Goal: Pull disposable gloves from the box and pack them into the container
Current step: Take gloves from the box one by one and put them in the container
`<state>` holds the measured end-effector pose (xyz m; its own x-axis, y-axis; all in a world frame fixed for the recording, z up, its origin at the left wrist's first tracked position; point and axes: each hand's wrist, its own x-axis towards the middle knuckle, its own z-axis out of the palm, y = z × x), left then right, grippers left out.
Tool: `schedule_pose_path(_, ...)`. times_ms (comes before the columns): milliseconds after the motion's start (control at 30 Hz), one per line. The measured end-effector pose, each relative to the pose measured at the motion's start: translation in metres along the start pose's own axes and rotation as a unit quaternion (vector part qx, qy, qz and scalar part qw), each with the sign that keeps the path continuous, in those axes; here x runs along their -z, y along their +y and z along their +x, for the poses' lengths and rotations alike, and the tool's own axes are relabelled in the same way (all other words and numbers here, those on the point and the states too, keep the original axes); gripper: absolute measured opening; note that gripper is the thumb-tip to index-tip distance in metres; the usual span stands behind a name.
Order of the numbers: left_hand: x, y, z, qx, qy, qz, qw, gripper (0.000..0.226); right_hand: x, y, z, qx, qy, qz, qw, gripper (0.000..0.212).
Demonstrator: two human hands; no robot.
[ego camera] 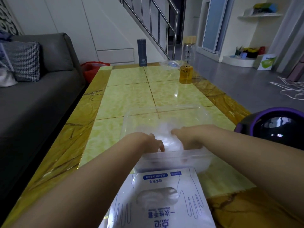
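Gloves (171, 141) go into the container (164, 107)
Left hand (152, 142) and right hand (186, 139) clutch them; press down evenly, beyond the box (164, 204).

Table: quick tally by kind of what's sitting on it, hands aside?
Drink bottles: 2, the dark flask and the clear bottle with amber liquid.
Clear containers: 2, the near container and the far tray.
Packs: 1, the glove pack.
Loose gloves: 1, the glove wad in the near container.
Total: 6.
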<state>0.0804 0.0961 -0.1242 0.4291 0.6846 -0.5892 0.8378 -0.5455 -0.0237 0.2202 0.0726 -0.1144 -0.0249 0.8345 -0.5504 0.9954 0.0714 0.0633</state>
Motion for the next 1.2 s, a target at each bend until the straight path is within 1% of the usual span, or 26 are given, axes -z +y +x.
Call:
schedule_pose_path(33, 0.000, -0.001, 0.000, -0.001, 0.006, 0.035, 0.999, 0.044, -0.001, 0.004, 0.000, -0.005, -0.019, 0.008, 1.000, 0.111)
schedule_pose_path(100, 0.001, -0.001, 0.000, 0.010, -0.007, 0.054, 0.998, 0.047, -0.001, 0.005, 0.000, -0.008, -0.035, -0.003, 0.999, 0.118)
schedule_pose_path(133, 0.001, 0.001, 0.001, 0.026, -0.030, 0.032, 0.999, 0.045, -0.002, 0.004, 0.000, -0.003, -0.036, -0.014, 0.999, 0.117)
schedule_pose_path(233, 0.007, 0.002, -0.004, 0.016, -0.087, 0.052, 0.995, 0.044, -0.001, 0.000, 0.000, 0.003, -0.038, -0.024, 0.999, 0.112)
schedule_pose_path(300, 0.011, 0.001, -0.008, 0.019, -0.091, 0.055, 0.994, 0.042, 0.000, 0.000, 0.000, -0.003, -0.041, -0.012, 0.999, 0.112)
schedule_pose_path(333, 0.013, 0.001, -0.013, 0.015, -0.078, 0.063, 0.995, 0.040, 0.001, -0.001, -0.001, -0.006, -0.044, 0.000, 0.999, 0.113)
schedule_pose_path(400, 0.018, 0.001, -0.026, 0.009, -0.018, 0.073, 0.997, 0.042, 0.003, -0.003, -0.008, -0.014, -0.051, 0.013, 0.999, 0.116)
schedule_pose_path(433, 0.022, 0.000, -0.036, 0.008, 0.023, 0.052, 0.998, 0.043, 0.005, -0.004, -0.013, -0.013, -0.045, 0.012, 0.999, 0.113)
schedule_pose_path(500, 0.027, -0.007, -0.055, -0.016, 0.109, 0.008, 0.994, 0.039, 0.012, -0.005, -0.027, 0.004, -0.010, 0.004, 1.000, 0.096)
schedule_pose_path(533, 0.028, -0.011, -0.066, -0.034, 0.148, -0.007, 0.988, 0.035, 0.015, -0.006, -0.036, 0.020, 0.029, 0.001, 0.999, 0.084)
schedule_pose_path(600, 0.022, -0.018, -0.087, -0.057, 0.236, -0.037, 0.969, 0.030, 0.022, -0.008, -0.059, 0.067, 0.146, 0.007, 0.987, 0.060)
schedule_pose_path(667, 0.006, -0.023, -0.110, -0.080, 0.329, -0.075, 0.938, 0.026, 0.024, -0.014, -0.089, 0.130, 0.274, 0.033, 0.952, 0.036)
schedule_pose_path(700, -0.005, -0.024, -0.121, -0.093, 0.365, -0.102, 0.921, 0.024, 0.020, -0.019, -0.103, 0.163, 0.309, 0.052, 0.935, 0.028)
schedule_pose_path(733, -0.015, -0.025, -0.130, -0.106, 0.392, -0.133, 0.904, 0.021, 0.013, -0.024, -0.114, 0.195, 0.316, 0.066, 0.926, 0.022)
schedule_pose_path(767, -0.026, -0.025, -0.137, -0.115, 0.402, -0.158, 0.895, 0.018, 0.004, -0.030, -0.122, 0.225, 0.295, 0.064, 0.926, 0.020)
schedule_pose_path(800, -0.037, -0.024, -0.143, -0.116, 0.397, -0.170, 0.895, 0.016, -0.009, -0.037, -0.125, 0.249, 0.258, 0.041, 0.933, 0.020)
schedule_pose_path(833, -0.047, -0.023, -0.146, -0.109, 0.378, -0.169, 0.904, 0.015, -0.023, -0.044, -0.124, 0.260, 0.213, 0.001, 0.942, 0.024)
schedule_pose_path(900, -0.067, -0.019, -0.147, -0.093, 0.316, -0.152, 0.932, 0.020, -0.049, -0.055, -0.114, 0.257, 0.150, -0.087, 0.951, 0.034)
schedule_pose_path(933, -0.076, -0.016, -0.145, -0.081, 0.278, -0.144, 0.946, 0.031, -0.058, -0.058, -0.107, 0.252, 0.141, -0.120, 0.950, 0.039)
schedule_pose_path(967, -0.084, -0.014, -0.143, -0.062, 0.234, -0.136, 0.961, 0.047, -0.064, -0.062, -0.102, 0.248, 0.141, -0.141, 0.948, 0.042)
schedule_pose_path(1000, -0.092, -0.013, -0.140, -0.043, 0.194, -0.130, 0.971, 0.062, -0.069, -0.064, -0.097, 0.245, 0.145, -0.144, 0.948, 0.045)
schedule_pose_path(1033, -0.099, -0.012, -0.137, -0.029, 0.165, -0.128, 0.977, 0.073, -0.072, -0.065, -0.093, 0.238, 0.148, -0.144, 0.949, 0.046)
schedule_pose_path(1100, -0.108, -0.011, -0.133, -0.022, 0.148, -0.140, 0.979, 0.078, -0.075, -0.068, -0.088, 0.240, 0.154, -0.143, 0.948, 0.039)
schedule_pose_path(1167, -0.111, -0.011, -0.130, -0.024, 0.149, -0.157, 0.976, 0.075, -0.079, -0.069, -0.084, 0.252, 0.168, -0.074, 0.950, 0.022)
schedule_pose_path(1200, -0.111, -0.011, -0.130, -0.023, 0.146, -0.164, 0.975, 0.075, -0.082, -0.069, -0.083, 0.262, 0.192, -0.060, 0.944, 0.014)
